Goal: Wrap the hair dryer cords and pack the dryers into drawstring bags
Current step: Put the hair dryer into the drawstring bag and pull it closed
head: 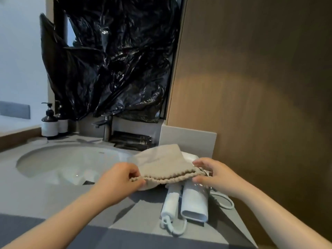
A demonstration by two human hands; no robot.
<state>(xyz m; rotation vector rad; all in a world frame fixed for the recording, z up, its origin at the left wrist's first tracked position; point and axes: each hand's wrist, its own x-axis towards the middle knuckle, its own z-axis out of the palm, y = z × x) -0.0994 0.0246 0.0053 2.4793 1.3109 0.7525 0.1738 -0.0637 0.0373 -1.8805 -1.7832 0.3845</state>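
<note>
A beige drawstring bag [161, 162] is held just above the counter, its gathered mouth stretched wide toward me. My left hand [120, 180] pinches the mouth's left end and my right hand [213, 173] grips the right end. Under the bag lies a white folded hair dryer [195, 203], handle and barrel side by side, pointing toward me. Its white cord [224, 202] loops out at the right, and another loop [172, 227] hangs past the front edge. The dryer's far end is hidden under the bag.
The grey counter [36, 194] holds an oval sink [71, 162] at the left with a faucet [106, 126] behind. Two pump bottles [50, 123] stand at the back left. Black plastic sheeting [116, 60] covers the mirror. A wooden wall panel [260, 87] rises at the right.
</note>
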